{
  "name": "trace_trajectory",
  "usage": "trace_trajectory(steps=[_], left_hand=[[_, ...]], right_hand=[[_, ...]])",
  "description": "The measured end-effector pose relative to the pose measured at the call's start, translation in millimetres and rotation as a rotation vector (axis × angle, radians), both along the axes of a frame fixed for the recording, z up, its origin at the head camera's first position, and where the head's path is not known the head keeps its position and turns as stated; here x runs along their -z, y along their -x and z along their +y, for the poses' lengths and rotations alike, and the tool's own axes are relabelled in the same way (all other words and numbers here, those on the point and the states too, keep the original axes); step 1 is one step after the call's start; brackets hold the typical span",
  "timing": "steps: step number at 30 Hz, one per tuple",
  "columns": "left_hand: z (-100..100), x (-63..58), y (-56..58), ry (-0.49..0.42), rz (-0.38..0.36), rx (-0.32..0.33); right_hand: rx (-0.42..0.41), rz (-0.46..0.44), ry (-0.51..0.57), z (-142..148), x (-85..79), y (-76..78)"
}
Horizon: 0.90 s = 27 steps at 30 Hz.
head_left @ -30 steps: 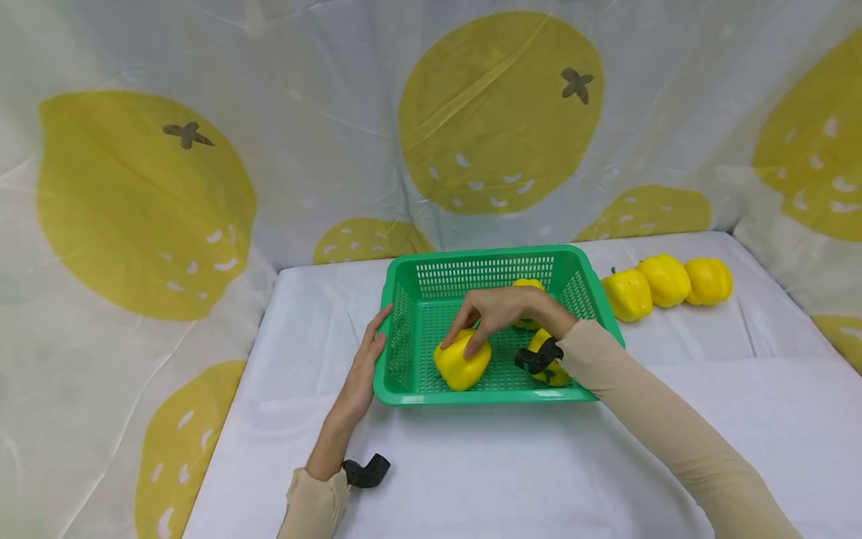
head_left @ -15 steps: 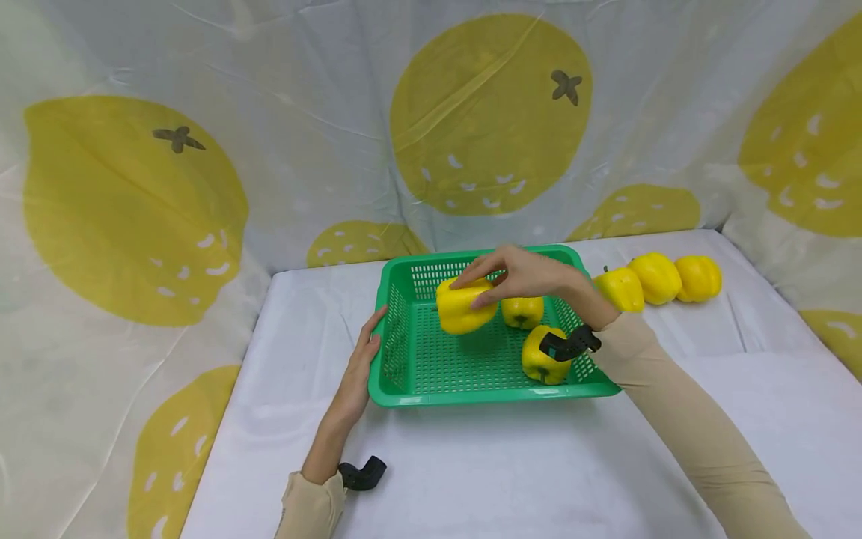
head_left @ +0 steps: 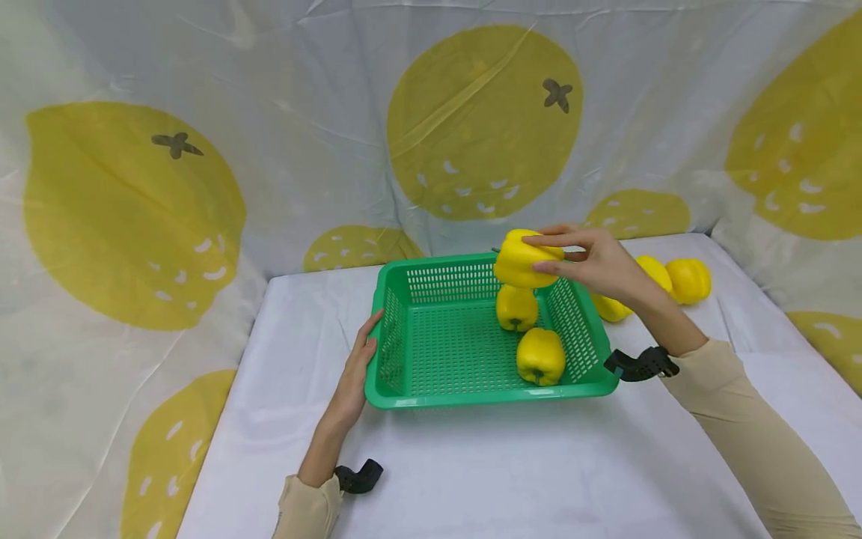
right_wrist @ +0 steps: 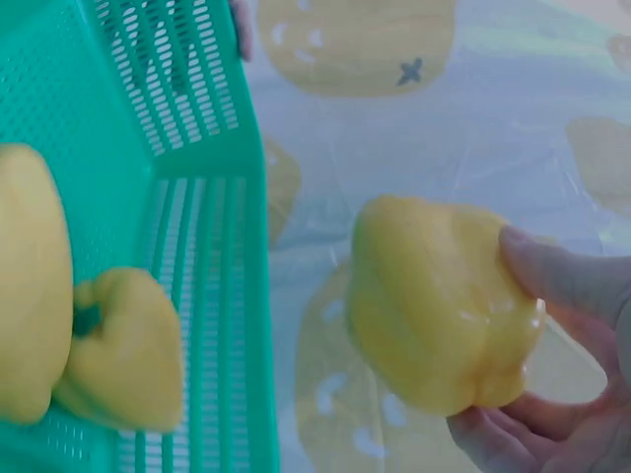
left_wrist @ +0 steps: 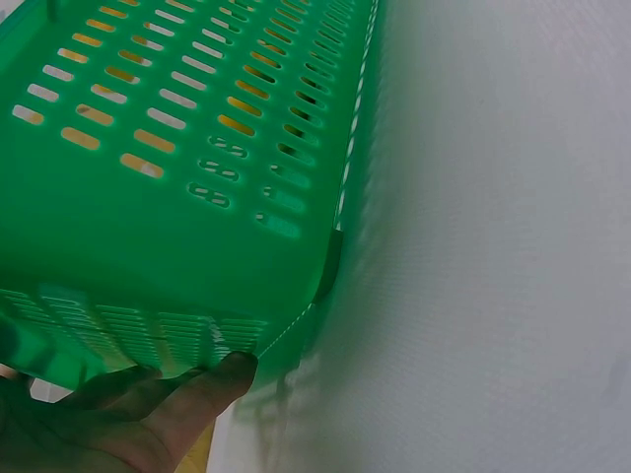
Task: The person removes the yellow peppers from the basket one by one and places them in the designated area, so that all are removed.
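My right hand (head_left: 602, 262) pinches a yellow bell pepper (head_left: 528, 260) between thumb and fingers, above the back right part of the green plastic basket (head_left: 488, 400). In the right wrist view, this bell pepper (right_wrist: 439, 305) shows beside the basket wall (right_wrist: 258, 325). Two more yellow bell peppers lie inside the basket: one farther back (head_left: 516, 308), and another near the front right corner (head_left: 541, 357). My left hand (head_left: 352, 378) rests against the basket's left side with fingers extended. In the left wrist view, its fingers (left_wrist: 212, 389) touch the slotted outer wall (left_wrist: 148, 236).
Several yellow bell peppers (head_left: 690, 281) stand in a row on the white-covered table (head_left: 505, 479), right of the basket and partly behind my right wrist. A lemon-print cloth (head_left: 323, 150) hangs behind the table.
My right hand has lifted the bell pepper from the basket's left middle and carried it up, back and to the right. My left hand stays at the basket's left side.
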<state>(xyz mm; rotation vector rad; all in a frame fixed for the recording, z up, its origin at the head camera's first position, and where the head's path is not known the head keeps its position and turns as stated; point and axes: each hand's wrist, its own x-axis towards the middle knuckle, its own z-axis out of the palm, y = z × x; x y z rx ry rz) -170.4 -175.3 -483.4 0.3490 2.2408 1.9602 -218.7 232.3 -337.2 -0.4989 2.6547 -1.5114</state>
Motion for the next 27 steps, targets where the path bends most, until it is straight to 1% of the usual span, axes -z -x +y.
trace_trajectory(steps=[3, 6, 8, 11, 18, 23, 25, 27], left_hand=[[-1, 1.1, 0.6, 0.000, 0.004, 0.001], [-1, 1.8, 1.3, 0.002, 0.006, 0.003], [-1, 1.8, 1.7, 0.002, 0.005, 0.005], [-1, 1.5, 2.0, 0.002, 0.002, 0.005], [-2, 0.1, 1.5, -0.002, -0.007, 0.002], [-2, 0.6, 1.6, -0.002, -0.011, 0.004], [-2, 0.5, 1.6, 0.000, -0.015, 0.005], [-2, 0.2, 1.5, 0.002, -0.017, 0.002]], right_hand=[[0.119, 0.042, -0.022, 20, 0.7, -11.1], [0.230, 0.094, -0.042, 43, 5.0, -21.0], [0.293, 0.120, -0.055, 59, 8.3, -27.6], [0.361, 0.139, -0.065, 83, 14.7, -37.4], [0.500, 0.081, -0.140, 127, 34.0, -60.1], [0.594, 0.081, -0.127, 155, 52.6, -77.6], [0.642, 0.059, -0.129, 164, 61.2, -83.0], [0.699, 0.013, -0.140, 172, 69.9, -87.1]])
